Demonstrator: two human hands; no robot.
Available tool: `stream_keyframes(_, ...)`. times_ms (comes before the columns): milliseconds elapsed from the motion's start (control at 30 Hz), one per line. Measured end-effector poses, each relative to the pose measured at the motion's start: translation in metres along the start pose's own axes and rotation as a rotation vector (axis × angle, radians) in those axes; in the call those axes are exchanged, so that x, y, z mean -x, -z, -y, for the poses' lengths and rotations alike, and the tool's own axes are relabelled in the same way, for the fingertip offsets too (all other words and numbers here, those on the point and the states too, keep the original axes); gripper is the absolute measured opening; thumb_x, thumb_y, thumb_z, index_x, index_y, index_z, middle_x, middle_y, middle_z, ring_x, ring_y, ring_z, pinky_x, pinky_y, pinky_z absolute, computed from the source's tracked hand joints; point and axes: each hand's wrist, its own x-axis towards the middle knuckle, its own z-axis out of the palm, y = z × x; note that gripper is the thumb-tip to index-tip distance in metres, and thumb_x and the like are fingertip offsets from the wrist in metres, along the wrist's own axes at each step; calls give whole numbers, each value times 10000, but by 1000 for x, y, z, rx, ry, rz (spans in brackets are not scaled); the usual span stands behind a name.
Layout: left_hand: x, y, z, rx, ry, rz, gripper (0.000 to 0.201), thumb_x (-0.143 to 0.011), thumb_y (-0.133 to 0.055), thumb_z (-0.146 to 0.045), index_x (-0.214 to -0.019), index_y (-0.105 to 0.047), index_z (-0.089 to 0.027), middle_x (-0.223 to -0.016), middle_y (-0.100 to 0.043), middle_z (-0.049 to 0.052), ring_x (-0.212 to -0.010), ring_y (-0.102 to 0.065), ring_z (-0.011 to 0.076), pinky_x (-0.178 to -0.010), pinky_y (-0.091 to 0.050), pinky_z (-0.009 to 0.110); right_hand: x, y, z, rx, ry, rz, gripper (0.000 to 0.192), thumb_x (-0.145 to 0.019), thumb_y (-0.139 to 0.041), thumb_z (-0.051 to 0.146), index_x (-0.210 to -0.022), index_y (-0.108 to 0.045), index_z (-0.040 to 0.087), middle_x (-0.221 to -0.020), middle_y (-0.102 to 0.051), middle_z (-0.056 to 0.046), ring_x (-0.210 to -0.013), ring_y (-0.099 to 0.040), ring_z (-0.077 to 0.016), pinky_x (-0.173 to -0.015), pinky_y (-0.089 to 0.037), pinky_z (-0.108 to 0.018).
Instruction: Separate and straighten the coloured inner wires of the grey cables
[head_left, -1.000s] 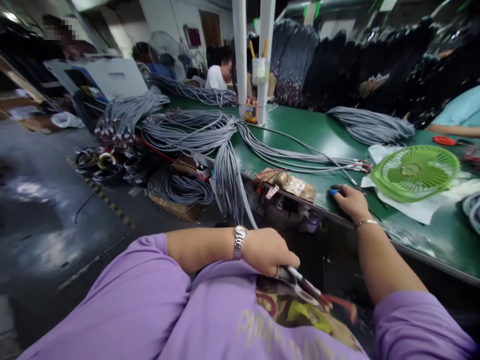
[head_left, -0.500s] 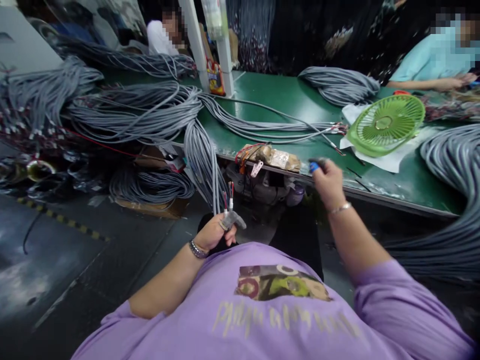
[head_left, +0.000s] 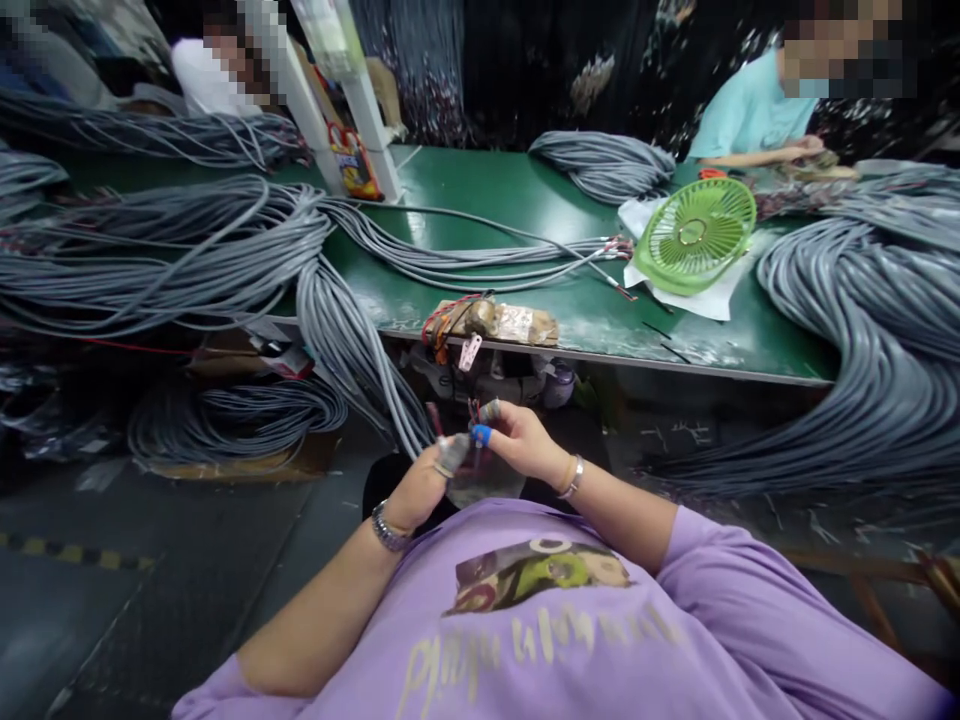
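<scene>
1. The stripped end of a grey cable with thin red and dark wires [head_left: 474,408] is pinched between the two hands, just below the near edge of the long green-topped work table [head_left: 525,190].
2. The left hand [head_left: 429,478] is closed around the cable below the wires, a grey cot being worn on one finger; a metal watch is worn on that wrist.
3. The right hand [head_left: 525,443] is closed on the wire tips from the other side, with a blue cot on one fingertip and a grey one on another; a bangle is worn on that wrist.
4. Pale lettering is printed on the purple shirt [head_left: 540,620] below the hands, but it cannot be read.
5. The held cable belongs to a thick grey cable bundle [head_left: 352,345] hanging over the table's near edge, left of the hands.
6. One round green plastic fan [head_left: 694,234] lies on white paper on the table, beyond the hands to the right.
7. Two other people are seated at the table's far side.
8. Open dark floor [head_left: 112,600] lies left of the hands, below the table.
</scene>
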Motion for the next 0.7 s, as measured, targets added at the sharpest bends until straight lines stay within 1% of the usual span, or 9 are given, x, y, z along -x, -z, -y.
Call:
stream_keyframes(67, -2, 4, -3, 143, -51, -171, 423, -752, -694, -520, -957, -704, -150, -877, -723, 89, -764, -671, 184, -610, -502, 250, 4, -1, -5, 81, 48, 20, 130, -801, -598, 283, -833, -596, 157, -775, -608, -20, -703, -541, -135, -688, -464, -279)
stream_keyframes(133, -7, 5, -4, 174, -57, -234, 391, -747, -720, -460, -983, -706, -150, -918, -722, 88, -768, -667, 171, -587, -488, 226, 8, -3, -9, 156, 64, 47, 98, -779, -602, 232, -837, -604, 154, -799, -618, -30, -719, -545, -142, -701, -466, -287)
stream_keyframes(200, -12, 1, -3, 117, -48, -201, 371, -767, -711, -429, -1007, -703, -146, -952, -722, 88, -769, -662, 164, -621, -497, 233, 9, -7, -12, 147, 31, 59, 96, -746, -600, 177, -840, -599, 160, -797, -617, -21, -706, -544, -135, -690, -470, -280)
stream_keyframes(300, -18, -7, 1, 49, -40, -136, 427, -822, -638, -479, -1103, -663, -159, -948, -723, 85, -749, -666, 171, -644, -512, 260, 6, -9, -13, -74, -94, 8, 146, -736, -614, 195, -877, -579, 177, -795, -612, 1, -664, -542, -116, -640, -484, -256)
stream_keyframes(400, -20, -12, 3, -7, 6, -94, 482, -855, -556, -550, -1159, -609, -180, -732, -700, 41, -570, -627, 143, -519, -466, 235, 1, -6, -11, -341, -254, -52, 242, -713, -678, 308, -879, -551, 186, -756, -591, 18, -600, -532, -101, -559, -479, -237)
stream_keyframes(467, -19, -14, 3, -78, 2, -112, 464, -867, -523, -568, -1098, -610, -175, -538, -612, -9, -429, -534, 108, -434, -391, 204, -4, -2, -10, -411, -318, -40, 316, -670, -729, 361, -855, -545, 183, -711, -575, 30, -562, -511, -90, -525, -458, -225)
stream_keyframes(533, -18, -15, 2, -126, -27, -162, 431, -883, -494, -570, -981, -612, -168, -442, -529, -37, -360, -453, 84, -388, -322, 189, -10, 0, -9, -400, -326, -8, 349, -641, -761, 386, -824, -550, 176, -663, -561, 38, -543, -495, -84, -516, -436, -219)
stream_keyframes(600, -17, -16, 1, -113, -52, -202, 411, -891, -478, -566, -880, -587, -170, -467, -540, -35, -342, -430, 68, -365, -286, 187, -18, 1, -8, -353, -311, 6, 349, -634, -770, 393, -809, -568, 170, -648, -562, 37, -541, -484, -81, -504, -412, -212)
stream_keyframes(700, -15, -14, -1, -62, -42, -252, 383, -847, -560, -549, -773, -531, -174, -541, -584, -31, -320, -427, 50, -339, -266, 182, -29, -4, -7, -328, -358, 24, 348, -635, -767, 403, -815, -593, 162, -663, -572, 35, -500, -425, -62, -439, -333, -200)
